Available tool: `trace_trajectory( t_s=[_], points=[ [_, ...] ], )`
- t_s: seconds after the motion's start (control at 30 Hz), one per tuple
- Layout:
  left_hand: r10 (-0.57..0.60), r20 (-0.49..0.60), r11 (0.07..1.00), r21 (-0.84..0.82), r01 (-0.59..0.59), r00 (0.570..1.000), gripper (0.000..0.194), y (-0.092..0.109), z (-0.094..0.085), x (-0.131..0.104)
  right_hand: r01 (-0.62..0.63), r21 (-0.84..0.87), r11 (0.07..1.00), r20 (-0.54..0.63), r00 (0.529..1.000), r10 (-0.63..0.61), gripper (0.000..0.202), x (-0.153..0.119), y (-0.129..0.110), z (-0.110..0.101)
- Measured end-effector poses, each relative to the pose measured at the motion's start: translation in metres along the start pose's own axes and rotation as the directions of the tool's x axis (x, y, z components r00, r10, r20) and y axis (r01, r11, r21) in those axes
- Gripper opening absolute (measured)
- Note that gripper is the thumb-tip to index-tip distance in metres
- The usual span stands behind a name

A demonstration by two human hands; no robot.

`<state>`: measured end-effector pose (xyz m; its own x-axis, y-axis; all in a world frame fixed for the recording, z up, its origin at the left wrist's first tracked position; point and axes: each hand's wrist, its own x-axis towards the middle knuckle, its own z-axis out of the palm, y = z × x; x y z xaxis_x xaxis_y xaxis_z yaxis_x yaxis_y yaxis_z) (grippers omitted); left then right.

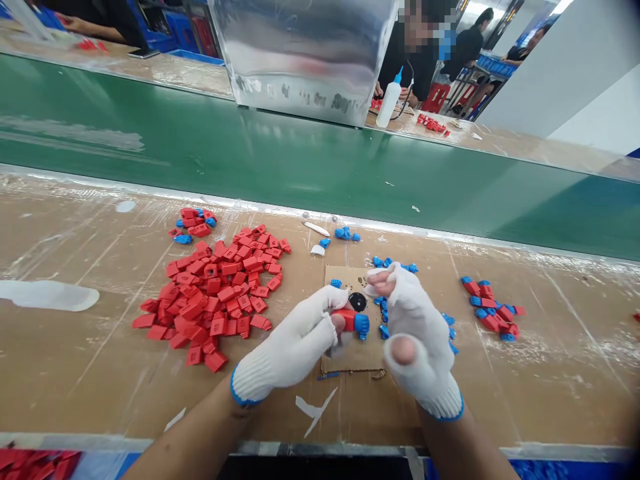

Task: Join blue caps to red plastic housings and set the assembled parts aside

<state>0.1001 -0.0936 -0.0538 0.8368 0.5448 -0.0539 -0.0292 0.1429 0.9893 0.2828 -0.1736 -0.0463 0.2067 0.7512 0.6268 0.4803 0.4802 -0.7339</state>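
Observation:
My left hand (305, 327), in a white glove with bare fingertips, pinches a red toy arm piece (344, 320). A blue toy fist (361, 325) is at the right end of that piece. My right hand (415, 333), gloved the same way, is held to the right with thumb and fingers apart and nothing between them. Just behind the held piece is a small round black dish (357, 301) on a cardboard sheet (353, 363). Loose blue fists (384, 331) lie by my right hand, partly hidden by it.
A large heap of red arm pieces (215, 293) lies to the left. Red pieces with blue fists (493, 310) are grouped at the right. A green conveyor belt (300, 167) runs behind the table, with a metal box (305, 60) and a squeeze bottle (390, 100) beyond. Other people sit across.

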Motion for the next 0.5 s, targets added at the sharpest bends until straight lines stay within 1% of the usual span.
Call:
trace_trajectory(
  t_s=[0.07,0.1,0.17,0.2,0.27,0.33,0.4,0.43,0.5],
  points=[
    [-0.008,0.039,0.988,0.152,0.002,0.999,0.017,0.007,0.008,-0.004,-0.087,0.110,0.990,-0.074,0.993,0.095,0.061,-0.002,-0.006,0.001],
    [0.005,0.068,0.974,0.225,-0.020,0.998,0.014,0.009,0.013,-0.005,-0.133,0.175,0.975,-0.074,0.986,0.148,0.067,-0.003,-0.010,0.003],
    [0.049,0.117,0.933,0.348,-0.087,0.992,0.009,0.007,0.023,-0.008,-0.247,0.310,0.918,0.005,0.966,0.258,0.075,-0.005,-0.020,0.006],
    [0.079,0.134,0.907,0.402,-0.127,0.988,0.005,0.004,0.028,-0.009,-0.318,0.370,0.873,0.062,0.946,0.318,0.078,-0.005,-0.025,0.009],
    [0.168,0.148,0.848,0.483,-0.220,0.975,0.007,-0.001,0.033,-0.012,-0.452,0.456,0.767,0.164,0.889,0.428,0.084,-0.008,-0.034,0.013],
    [0.270,0.141,0.796,0.523,-0.303,0.952,0.011,-0.005,0.035,-0.015,-0.529,0.506,0.681,0.216,0.842,0.494,0.087,-0.011,-0.039,0.016],
    [0.331,0.122,0.773,0.534,-0.343,0.936,0.013,-0.007,0.036,-0.018,-0.559,0.521,0.645,0.251,0.823,0.510,0.087,-0.013,-0.040,0.017],
    [0.339,0.109,0.778,0.526,-0.343,0.935,0.015,-0.008,0.037,-0.020,-0.568,0.517,0.640,0.271,0.818,0.508,0.087,-0.014,-0.041,0.017],
    [0.308,0.059,0.826,0.478,-0.298,0.949,0.018,-0.011,0.037,-0.023,-0.583,0.493,0.646,0.302,0.811,0.501,0.087,-0.014,-0.041,0.017]
  ],
)
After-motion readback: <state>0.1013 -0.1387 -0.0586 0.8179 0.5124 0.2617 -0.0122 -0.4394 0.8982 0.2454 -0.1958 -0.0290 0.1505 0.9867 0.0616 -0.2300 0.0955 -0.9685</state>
